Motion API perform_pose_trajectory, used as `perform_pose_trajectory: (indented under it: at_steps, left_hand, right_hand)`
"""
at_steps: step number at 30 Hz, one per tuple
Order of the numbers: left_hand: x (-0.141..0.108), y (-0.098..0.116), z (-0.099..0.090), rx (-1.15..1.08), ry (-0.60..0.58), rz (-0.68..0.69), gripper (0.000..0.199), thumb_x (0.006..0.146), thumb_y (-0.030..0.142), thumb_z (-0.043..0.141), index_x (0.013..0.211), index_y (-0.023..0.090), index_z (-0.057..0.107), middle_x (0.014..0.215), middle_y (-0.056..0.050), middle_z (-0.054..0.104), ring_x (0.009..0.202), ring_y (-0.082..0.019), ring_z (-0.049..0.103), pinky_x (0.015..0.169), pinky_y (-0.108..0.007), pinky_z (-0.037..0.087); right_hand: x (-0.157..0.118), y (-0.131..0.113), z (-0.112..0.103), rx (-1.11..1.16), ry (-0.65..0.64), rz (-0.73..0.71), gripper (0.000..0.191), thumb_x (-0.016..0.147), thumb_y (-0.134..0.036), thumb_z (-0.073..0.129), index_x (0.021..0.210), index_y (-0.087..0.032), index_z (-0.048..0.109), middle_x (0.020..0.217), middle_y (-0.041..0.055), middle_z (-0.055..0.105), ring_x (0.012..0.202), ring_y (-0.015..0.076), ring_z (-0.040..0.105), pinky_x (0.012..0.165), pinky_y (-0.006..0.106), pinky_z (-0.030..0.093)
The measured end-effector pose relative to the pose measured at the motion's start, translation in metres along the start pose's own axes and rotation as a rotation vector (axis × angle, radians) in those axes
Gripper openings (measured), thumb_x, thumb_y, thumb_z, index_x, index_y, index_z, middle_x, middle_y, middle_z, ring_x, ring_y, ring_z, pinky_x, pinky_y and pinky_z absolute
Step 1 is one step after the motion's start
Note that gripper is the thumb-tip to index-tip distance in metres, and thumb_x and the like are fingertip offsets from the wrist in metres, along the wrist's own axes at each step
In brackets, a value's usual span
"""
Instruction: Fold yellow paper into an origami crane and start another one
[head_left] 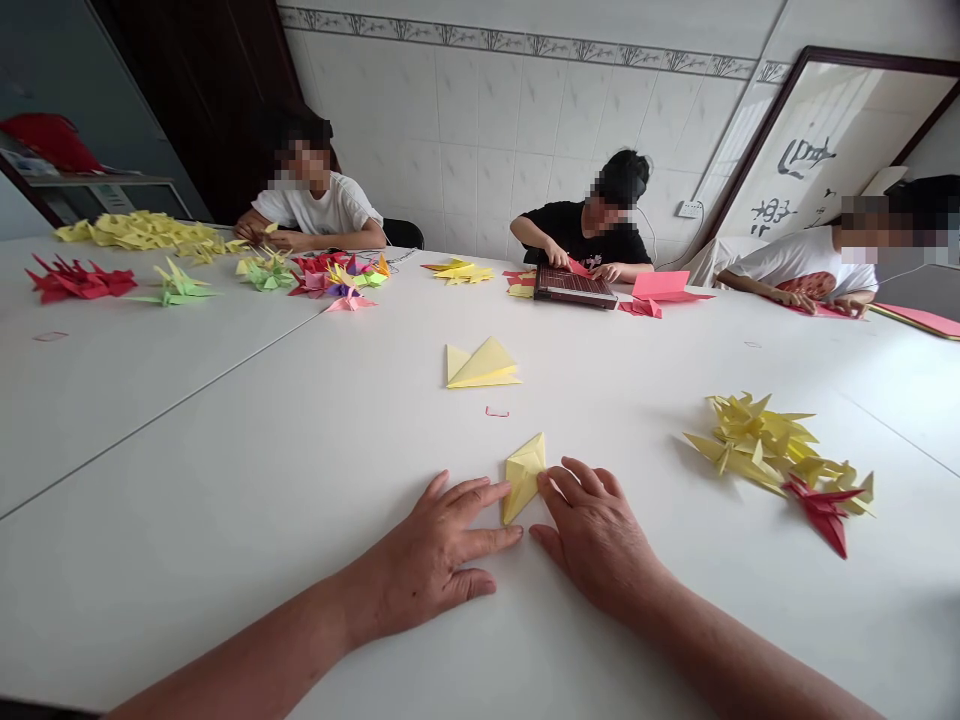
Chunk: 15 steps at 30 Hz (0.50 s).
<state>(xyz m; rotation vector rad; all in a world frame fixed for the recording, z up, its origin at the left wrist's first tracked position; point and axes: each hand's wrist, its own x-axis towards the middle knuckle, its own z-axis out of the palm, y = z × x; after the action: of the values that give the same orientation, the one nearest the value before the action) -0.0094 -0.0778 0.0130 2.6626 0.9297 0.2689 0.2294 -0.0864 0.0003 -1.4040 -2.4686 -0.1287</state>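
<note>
Pale yellow paper, folded into a small kite-like piece (524, 462), flat on the white tabletop (225, 560) at near centre, between both hands. Left hand (446, 545) spread open, fingertips against the piece's left edge, hiding a little of that edge; right hand (600, 525) loosely bent, also open, index fingertip at the right edge (nothing pinched, as far as visible). Underside of the piece hidden; forearms (262, 645) cut off at the bottom. At far right, a person in a white shirt (795, 262), cut off by the edge of view. At far centre, before a person in black (581, 232), a dark slatted object (574, 287), hard to make out. At far left, a yellow paper heap (142, 232), too tangled to count.

Just beyond the hands, a red mark (496, 412), then a larger folded yellow sheet (484, 368). Well right of the right hand, yellow cranes (765, 440) with a red crane (825, 512) at the near side. Wide white stretch left of the left hand, crossed by a thin seam (187, 398); narrower stretch between right hand and cranes.
</note>
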Motion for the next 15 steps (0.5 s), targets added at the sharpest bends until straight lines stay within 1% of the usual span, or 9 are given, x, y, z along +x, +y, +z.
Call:
perform_pose_trajectory:
  at_steps: [2, 4, 6, 8, 11, 13, 15]
  left_hand:
    - [0.004, -0.002, 0.001, -0.014, 0.083, 0.004, 0.042, 0.090, 0.036, 0.052, 0.131, 0.038, 0.049, 0.144, -0.002, 0.044, 0.129, -0.027, 0.042, 0.109, -0.054, 0.029]
    - [0.010, -0.006, 0.004, -0.021, 0.192, -0.024, 0.039, 0.090, 0.027, 0.052, 0.128, 0.031, 0.054, 0.133, -0.003, 0.056, 0.123, -0.024, 0.049, 0.107, -0.047, 0.036]
    - [0.016, -0.009, 0.006, -0.012, 0.271, -0.067, 0.038, 0.089, 0.022, 0.051, 0.127, 0.026, 0.055, 0.127, -0.003, 0.061, 0.123, -0.023, 0.049, 0.103, -0.043, 0.042]
    - [0.019, -0.010, 0.009, -0.001, 0.259, -0.058, 0.036, 0.088, 0.021, 0.053, 0.124, 0.026, 0.058, 0.125, -0.002, 0.062, 0.123, -0.023, 0.048, 0.100, -0.042, 0.044]
    - [0.022, -0.007, 0.008, -0.005, 0.205, -0.016, 0.030, 0.088, 0.020, 0.053, 0.115, 0.027, 0.063, 0.122, -0.001, 0.063, 0.118, -0.022, 0.050, 0.099, -0.040, 0.042]
    - [0.027, -0.004, 0.003, -0.029, 0.179, -0.007, 0.026, 0.089, 0.018, 0.051, 0.109, 0.027, 0.065, 0.117, 0.000, 0.065, 0.111, -0.020, 0.053, 0.099, -0.039, 0.040]
    - [0.036, -0.002, -0.003, -0.067, 0.144, -0.022, 0.023, 0.089, 0.017, 0.050, 0.099, 0.027, 0.068, 0.105, 0.002, 0.067, 0.099, -0.017, 0.058, 0.097, -0.037, 0.039]
  right_hand:
    - [-0.001, 0.000, 0.001, 0.005, 0.013, -0.007, 0.036, 0.089, -0.030, 0.055, 0.120, -0.012, 0.055, 0.115, 0.0129, 0.061, 0.117, 0.0300, 0.044, 0.091, 0.043, 0.036]
    - [-0.001, 0.000, 0.001, 0.011, 0.019, -0.008, 0.036, 0.088, -0.029, 0.056, 0.120, -0.012, 0.055, 0.114, 0.0128, 0.061, 0.116, 0.0296, 0.045, 0.090, 0.042, 0.037]
    - [-0.001, 0.000, 0.000, 0.017, 0.016, -0.009, 0.037, 0.088, -0.029, 0.056, 0.120, -0.012, 0.055, 0.113, 0.0130, 0.061, 0.115, 0.0296, 0.045, 0.090, 0.043, 0.037]
    - [-0.001, 0.000, 0.000, 0.022, 0.013, -0.010, 0.036, 0.087, -0.028, 0.057, 0.119, -0.012, 0.055, 0.113, 0.0132, 0.061, 0.115, 0.0296, 0.045, 0.090, 0.043, 0.037]
    - [0.000, 0.003, 0.001, 0.046, 0.027, -0.004, 0.035, 0.087, -0.029, 0.058, 0.119, -0.014, 0.056, 0.113, 0.0124, 0.061, 0.115, 0.0292, 0.046, 0.090, 0.043, 0.038]
    - [0.001, 0.007, 0.002, 0.072, 0.036, 0.006, 0.033, 0.087, -0.029, 0.057, 0.118, -0.017, 0.057, 0.112, 0.0114, 0.062, 0.113, 0.0283, 0.047, 0.089, 0.043, 0.039]
    - [0.002, 0.011, 0.003, 0.096, 0.043, 0.022, 0.027, 0.089, -0.028, 0.056, 0.114, -0.020, 0.059, 0.108, 0.0104, 0.063, 0.108, 0.0270, 0.050, 0.087, 0.042, 0.040]
